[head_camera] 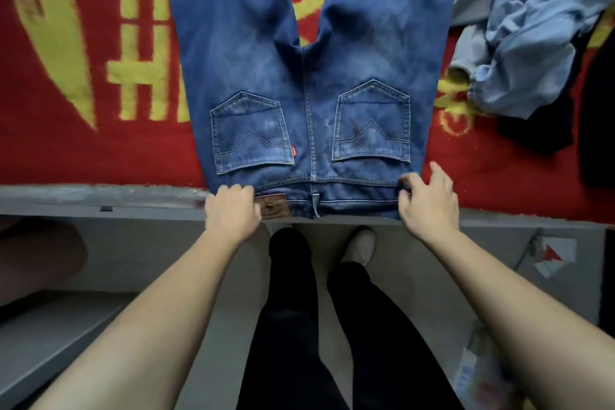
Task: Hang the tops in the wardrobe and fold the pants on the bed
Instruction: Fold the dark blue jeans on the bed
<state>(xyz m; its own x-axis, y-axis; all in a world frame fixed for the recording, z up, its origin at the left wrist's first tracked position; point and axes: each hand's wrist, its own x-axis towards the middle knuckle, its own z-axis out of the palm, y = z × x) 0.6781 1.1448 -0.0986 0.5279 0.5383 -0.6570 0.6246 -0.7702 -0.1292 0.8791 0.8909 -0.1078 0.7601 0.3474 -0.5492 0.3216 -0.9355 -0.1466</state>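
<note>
A pair of blue jeans (299,83) lies flat on the bed, back pockets up, legs spread away from me and waistband at the bed's near edge. My left hand (231,210) grips the left corner of the waistband beside the brown leather patch, fingers curled over the denim. At the right corner my right hand (427,198) pinches the waistband with thumb and forefinger, its other fingers raised. A crumpled light blue top (519,40) lies on the bed to the right.
The bed is covered by a red blanket (66,143) with yellow patterns. A dark garment (539,130) lies near the right edge, beside the blue top. The grey bed frame (100,200) runs across below. My legs and shoes stand on the floor beneath.
</note>
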